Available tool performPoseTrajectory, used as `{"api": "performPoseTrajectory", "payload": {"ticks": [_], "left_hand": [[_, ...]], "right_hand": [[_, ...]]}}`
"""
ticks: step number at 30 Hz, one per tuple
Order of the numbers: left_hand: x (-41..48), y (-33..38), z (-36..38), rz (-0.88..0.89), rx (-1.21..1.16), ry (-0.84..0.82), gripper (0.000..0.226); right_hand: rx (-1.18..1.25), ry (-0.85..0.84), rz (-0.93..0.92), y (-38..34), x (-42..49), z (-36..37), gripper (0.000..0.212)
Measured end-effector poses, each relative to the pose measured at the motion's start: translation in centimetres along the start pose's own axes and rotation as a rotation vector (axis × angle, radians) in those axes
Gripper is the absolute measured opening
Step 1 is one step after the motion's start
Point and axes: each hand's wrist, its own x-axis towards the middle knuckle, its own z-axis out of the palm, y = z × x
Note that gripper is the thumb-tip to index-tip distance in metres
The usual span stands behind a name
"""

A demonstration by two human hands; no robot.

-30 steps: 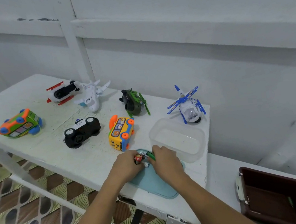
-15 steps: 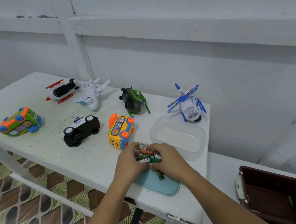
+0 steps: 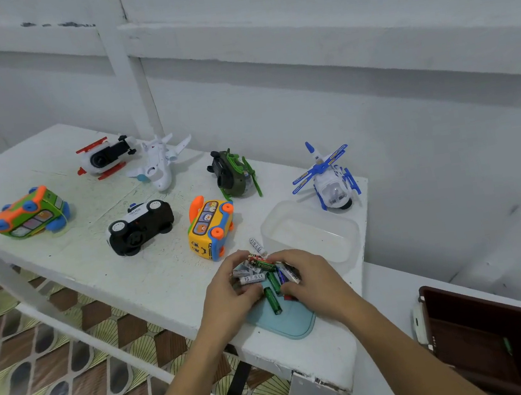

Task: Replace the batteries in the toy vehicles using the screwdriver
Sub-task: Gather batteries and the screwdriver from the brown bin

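Loose batteries (image 3: 264,271) that were a mere pinch between the fingertips a second ago now make a heap, and one green battery (image 3: 272,300) has slid out toward the near edge of the table (image 3: 164,283). Toys lie along the table from its left end, with a black car (image 3: 139,228) and a yellow bus (image 3: 210,228) on their sides nearest the work. Just right of the bus, the left hand (image 3: 229,296) curls round the heap from one side and the right hand (image 3: 310,285) from the other, fingers bent against the batteries. They work above a blue lid (image 3: 289,324) that sits at the near edge by the right corner, and a clear tub (image 3: 310,234) stands just behind. No screwdriver can be made out. Round cells gathered this loosely could roll off the lid and over the edge, and used and fresh ones may get mixed. Print shows on the white batteries and on the car, too small to read.
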Motion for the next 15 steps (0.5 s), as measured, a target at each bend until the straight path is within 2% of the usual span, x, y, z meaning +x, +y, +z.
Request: {"api": "performPoseTrajectory", "payload": {"ticks": [7,12,15], "left_hand": [[0.1,-0.1,0.0,0.052,0.162,-0.049,0.047],[0.7,-0.2,-0.4,0.063,0.247,0.045,0.031],[2.2,0.3,0.1,0.103,0.427,0.072,0.03]], "right_hand": [[-0.163,0.041,-0.045,1.6,-2.1,-0.3,0.044],[-0.212,0.038,-0.014,2.9,-3.9,-0.3,0.04],[-0.22,0.053,-0.001,3.2,-4.2,-0.2,0.036]]}}
